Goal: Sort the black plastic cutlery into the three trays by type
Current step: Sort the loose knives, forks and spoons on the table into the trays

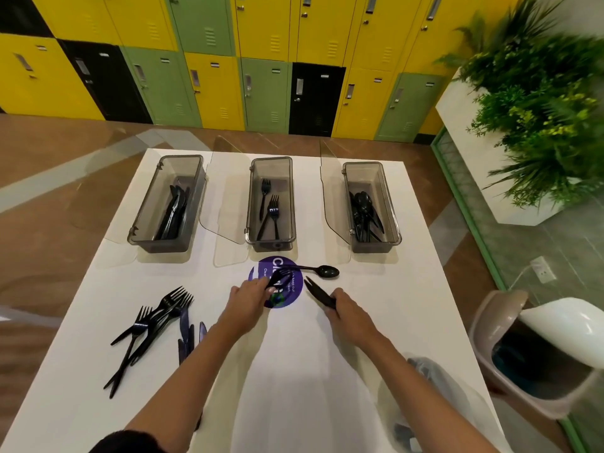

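Note:
Three smoky plastic trays stand at the far side of the white table (pixel 294 354): the left tray (pixel 143 220) holds knives, the middle tray (pixel 253 197) holds forks, the right tray (pixel 390 204) holds spoons. My left hand (pixel 246 302) pinches a black fork (pixel 277 277) over a purple round sticker (pixel 289 297). My right hand (pixel 348 310) grips a black knife (pixel 318 292), blade pointing up-left. A loose black spoon (pixel 322 270) lies just beyond both hands. A pile of forks (pixel 153 318) and several knives (pixel 188 335) lie at the left.
Clear hinged lids (pixel 225 204) hang open beside each tray. A clear plastic bag (pixel 425 387) lies near the table's right front edge. A bin with a swing lid (pixel 539 354) stands on the floor to the right, and lockers line the back wall.

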Demonstrator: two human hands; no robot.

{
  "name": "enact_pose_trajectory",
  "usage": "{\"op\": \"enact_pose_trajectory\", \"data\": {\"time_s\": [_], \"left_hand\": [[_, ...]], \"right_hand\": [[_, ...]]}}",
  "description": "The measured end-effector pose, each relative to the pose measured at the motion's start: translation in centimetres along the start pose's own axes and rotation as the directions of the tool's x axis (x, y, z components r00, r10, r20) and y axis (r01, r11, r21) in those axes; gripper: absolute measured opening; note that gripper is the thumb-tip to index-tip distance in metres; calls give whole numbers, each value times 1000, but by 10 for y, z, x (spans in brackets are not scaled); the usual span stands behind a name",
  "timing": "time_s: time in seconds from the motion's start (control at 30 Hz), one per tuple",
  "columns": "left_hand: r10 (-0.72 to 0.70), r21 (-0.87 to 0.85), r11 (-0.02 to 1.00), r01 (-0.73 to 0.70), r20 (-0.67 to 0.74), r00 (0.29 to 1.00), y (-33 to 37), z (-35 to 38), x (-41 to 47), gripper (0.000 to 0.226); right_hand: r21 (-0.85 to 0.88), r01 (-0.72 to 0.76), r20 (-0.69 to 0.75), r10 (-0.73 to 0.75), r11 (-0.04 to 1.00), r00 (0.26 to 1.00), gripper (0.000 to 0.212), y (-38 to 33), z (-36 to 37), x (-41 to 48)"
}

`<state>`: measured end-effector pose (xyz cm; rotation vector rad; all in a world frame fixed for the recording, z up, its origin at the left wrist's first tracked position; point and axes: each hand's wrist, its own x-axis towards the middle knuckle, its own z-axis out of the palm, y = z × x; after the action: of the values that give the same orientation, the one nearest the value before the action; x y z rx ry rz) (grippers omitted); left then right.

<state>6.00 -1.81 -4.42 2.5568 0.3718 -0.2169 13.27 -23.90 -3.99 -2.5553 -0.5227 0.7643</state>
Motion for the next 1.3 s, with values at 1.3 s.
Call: {"op": "enact_pose_trajectory", "data": {"time_s": [1.3], "left_hand": [[55,-912,377,164,199,979,65,0,-42,52]], "right_hand": [[932,-177,202,-45,317,978,25,-71,-22,-10]]}}
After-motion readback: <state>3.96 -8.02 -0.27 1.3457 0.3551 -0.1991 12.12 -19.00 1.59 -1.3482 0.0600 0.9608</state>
